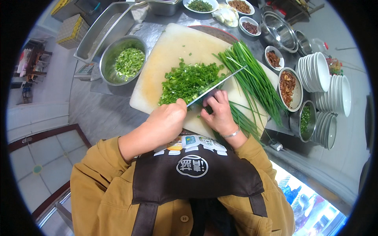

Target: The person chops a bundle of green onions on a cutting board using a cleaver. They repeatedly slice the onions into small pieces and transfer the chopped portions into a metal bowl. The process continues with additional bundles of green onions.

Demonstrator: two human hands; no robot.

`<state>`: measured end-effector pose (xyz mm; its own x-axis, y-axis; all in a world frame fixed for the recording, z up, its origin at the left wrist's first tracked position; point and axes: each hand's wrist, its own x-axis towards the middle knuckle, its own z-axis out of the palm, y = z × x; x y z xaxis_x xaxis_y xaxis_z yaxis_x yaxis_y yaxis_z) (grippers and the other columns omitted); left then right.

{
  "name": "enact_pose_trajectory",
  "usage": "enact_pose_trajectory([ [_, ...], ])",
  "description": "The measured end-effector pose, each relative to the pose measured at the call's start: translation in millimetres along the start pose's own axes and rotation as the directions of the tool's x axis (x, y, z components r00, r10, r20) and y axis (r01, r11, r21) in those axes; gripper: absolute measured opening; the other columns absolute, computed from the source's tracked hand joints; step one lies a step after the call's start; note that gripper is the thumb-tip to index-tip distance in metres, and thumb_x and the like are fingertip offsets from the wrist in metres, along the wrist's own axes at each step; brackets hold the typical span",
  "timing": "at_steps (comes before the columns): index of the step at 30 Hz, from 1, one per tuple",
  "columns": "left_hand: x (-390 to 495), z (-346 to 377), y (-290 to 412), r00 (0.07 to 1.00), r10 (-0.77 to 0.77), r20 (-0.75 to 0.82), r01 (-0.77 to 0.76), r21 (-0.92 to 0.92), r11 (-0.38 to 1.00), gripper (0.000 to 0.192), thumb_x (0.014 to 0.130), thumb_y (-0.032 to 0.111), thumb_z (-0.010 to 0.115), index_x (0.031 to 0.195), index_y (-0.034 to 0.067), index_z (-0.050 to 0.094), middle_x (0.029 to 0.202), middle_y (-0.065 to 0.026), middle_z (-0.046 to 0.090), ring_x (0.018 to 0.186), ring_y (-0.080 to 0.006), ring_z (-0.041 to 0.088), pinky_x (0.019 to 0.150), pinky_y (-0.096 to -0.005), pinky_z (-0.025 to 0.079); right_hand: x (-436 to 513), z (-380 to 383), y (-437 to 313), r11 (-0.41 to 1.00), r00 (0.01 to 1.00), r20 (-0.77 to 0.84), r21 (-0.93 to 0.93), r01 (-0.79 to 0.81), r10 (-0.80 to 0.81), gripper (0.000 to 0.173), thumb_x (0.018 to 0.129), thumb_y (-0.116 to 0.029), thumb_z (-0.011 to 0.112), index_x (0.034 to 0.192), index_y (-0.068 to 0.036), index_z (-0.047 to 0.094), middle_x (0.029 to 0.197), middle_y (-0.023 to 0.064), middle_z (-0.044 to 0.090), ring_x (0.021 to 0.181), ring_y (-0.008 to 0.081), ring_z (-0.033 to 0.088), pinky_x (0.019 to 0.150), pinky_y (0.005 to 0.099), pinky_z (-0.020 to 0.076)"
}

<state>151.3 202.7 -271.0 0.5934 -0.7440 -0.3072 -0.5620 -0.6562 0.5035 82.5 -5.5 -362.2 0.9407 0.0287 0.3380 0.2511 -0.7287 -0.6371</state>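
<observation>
My left hand (166, 116) grips the handle of a kitchen knife (218, 85), whose blade points away to the right. Beside the blade, the curled fingers of my right hand (219, 113) hold green chive stalks (240, 113), which trail out towards the board's near right edge. Their cut ends are partly hidden by the blade and fingers. On the far side of the blade, a heap of chopped chives (189, 81) covers the middle of a white cutting board (174, 38). A thick bunch of uncut chives (251, 76) lies across the board's right side.
A steel bowl of chopped greens (128, 63) stands left, near a long steel pan (103, 32). Small dishes of chopped food, including browned pieces (288, 88), line the right. Stacked white bowls (314, 72) and steel bowls (277, 31) stand beyond. A round board (212, 31) shows behind.
</observation>
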Motion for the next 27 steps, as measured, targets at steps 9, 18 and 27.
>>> enact_pose_trajectory([
  [9, -29.1, -23.7, -5.3, 0.994, -0.053, -0.096, 0.042, -0.118, 0.992, 0.015, 0.082, -0.002, 0.059, 0.092, -0.008, 0.049, 0.072, -0.0315, 0.063, 0.072, -0.0526, 0.065, 0.067, -0.0569, 0.053, 1.2, -5.1, 4.6, 0.992, 0.993, 0.038, 0.069, 0.107, -0.11, 0.023, 0.066, -0.001, 0.073, 0.084, -0.006, 0.059, 0.102, 0.0133, 0.056, 0.101, 0.0355, 0.054, 0.089, 0.0432, 0.048],
  [18, -48.6, -49.4, 19.3, 0.998, -0.045, 0.036, 0.046, -0.031, 0.998, 0.013, 0.081, -0.005, 0.056, 0.09, -0.01, 0.048, 0.071, -0.0319, 0.063, 0.071, -0.0513, 0.066, 0.065, -0.056, 0.054, 6.2, 5.4, 8.4, 0.991, 0.995, -0.005, 0.091, 0.095, -0.095, 0.024, 0.065, -0.002, 0.072, 0.085, -0.007, 0.06, 0.108, 0.0137, 0.056, 0.106, 0.0366, 0.053, 0.093, 0.0444, 0.0481],
  [27, 12.6, -2.2, 0.9, 0.995, 0.068, -0.067, -0.072, -0.061, 0.996, 0.011, 0.079, -0.008, 0.054, 0.089, -0.012, 0.051, 0.073, -0.0331, 0.064, 0.071, -0.0509, 0.067, 0.064, -0.0542, 0.055, 6.5, 1.9, 9.0, 0.994, 0.998, 0.01, 0.089, 0.058, -0.059, 0.022, 0.067, -0.003, 0.073, 0.083, -0.008, 0.059, 0.098, 0.0116, 0.055, 0.092, 0.0344, 0.051, 0.083, 0.0422, 0.0467],
])
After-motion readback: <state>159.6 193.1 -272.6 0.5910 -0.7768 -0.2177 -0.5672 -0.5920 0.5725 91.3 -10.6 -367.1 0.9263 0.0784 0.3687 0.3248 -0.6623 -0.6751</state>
